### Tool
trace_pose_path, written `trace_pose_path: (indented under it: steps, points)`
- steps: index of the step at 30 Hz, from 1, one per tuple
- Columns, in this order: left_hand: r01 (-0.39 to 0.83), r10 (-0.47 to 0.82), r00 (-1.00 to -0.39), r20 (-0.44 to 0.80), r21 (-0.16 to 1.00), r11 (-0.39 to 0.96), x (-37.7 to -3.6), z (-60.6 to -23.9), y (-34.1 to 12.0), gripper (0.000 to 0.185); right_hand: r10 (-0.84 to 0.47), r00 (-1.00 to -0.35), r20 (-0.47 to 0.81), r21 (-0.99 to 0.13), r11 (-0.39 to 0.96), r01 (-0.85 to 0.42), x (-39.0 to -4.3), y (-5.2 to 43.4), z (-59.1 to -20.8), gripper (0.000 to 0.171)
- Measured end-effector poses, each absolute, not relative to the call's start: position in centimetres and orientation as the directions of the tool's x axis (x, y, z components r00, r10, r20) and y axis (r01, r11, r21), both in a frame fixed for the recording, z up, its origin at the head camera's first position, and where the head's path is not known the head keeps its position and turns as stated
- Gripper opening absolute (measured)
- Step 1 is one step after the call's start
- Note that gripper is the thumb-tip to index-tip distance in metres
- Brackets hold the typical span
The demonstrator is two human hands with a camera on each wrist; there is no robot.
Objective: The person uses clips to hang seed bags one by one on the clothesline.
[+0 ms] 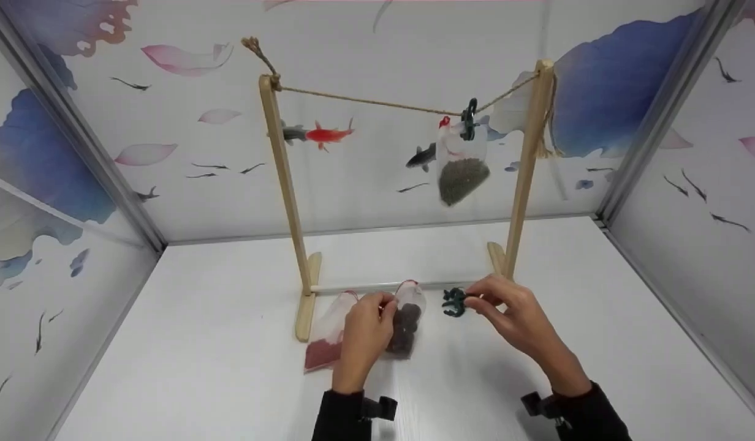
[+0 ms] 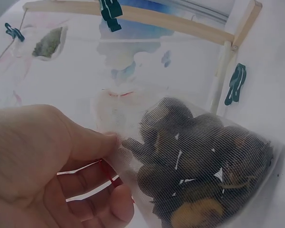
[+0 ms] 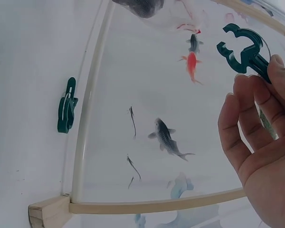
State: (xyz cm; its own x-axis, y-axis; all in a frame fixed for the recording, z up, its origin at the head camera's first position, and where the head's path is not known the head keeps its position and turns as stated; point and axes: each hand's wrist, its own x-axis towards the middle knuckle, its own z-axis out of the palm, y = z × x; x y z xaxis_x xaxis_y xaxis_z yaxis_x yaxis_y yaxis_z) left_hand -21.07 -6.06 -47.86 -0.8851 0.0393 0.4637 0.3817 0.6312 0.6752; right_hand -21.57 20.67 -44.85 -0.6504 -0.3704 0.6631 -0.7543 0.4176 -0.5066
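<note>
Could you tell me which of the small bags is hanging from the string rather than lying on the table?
The bag of greenish grains, clipped to the string; the dark-filled bag and red-filled bag lie on the table.

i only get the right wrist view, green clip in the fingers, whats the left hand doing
observer: the left hand pinches the top edge of a mesh bag full of dark round pieces.
operator: anything hung up yet
observer: one bag of greenish grains hangs from the string, held by a dark clip near the right post.
operator: any other bag down low
observer: yes, a bag of red grains lies just left of the dark one, beside the rack's foot.
</note>
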Motion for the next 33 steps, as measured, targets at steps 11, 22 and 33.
trace_pose_path:
  steps: [11, 22, 33]
  points:
    - [0.453, 0.071, -0.822, 0.565, 0.573, 0.684, -20.8, -43.3, -6.5, 0.009, -0.392, -0.557, 0.732, -0.422, 0.381, -0.823, -21.8, 19.8, -40.1, 0.029]
    - [0.520, 0.115, -0.768, 0.630, 0.509, 0.686, -22.8, -35.9, -7.8, 0.015, -0.457, -0.375, 0.807, -0.222, 0.354, -0.908, -22.8, 18.4, -30.5, 0.028]
    - [0.504, 0.080, -0.846, 0.527, 0.742, 0.442, -26.2, -29.5, -8.1, 0.020, -0.416, -0.251, 0.874, -0.037, 0.458, -0.888, -25.0, 15.7, -22.5, 0.010]
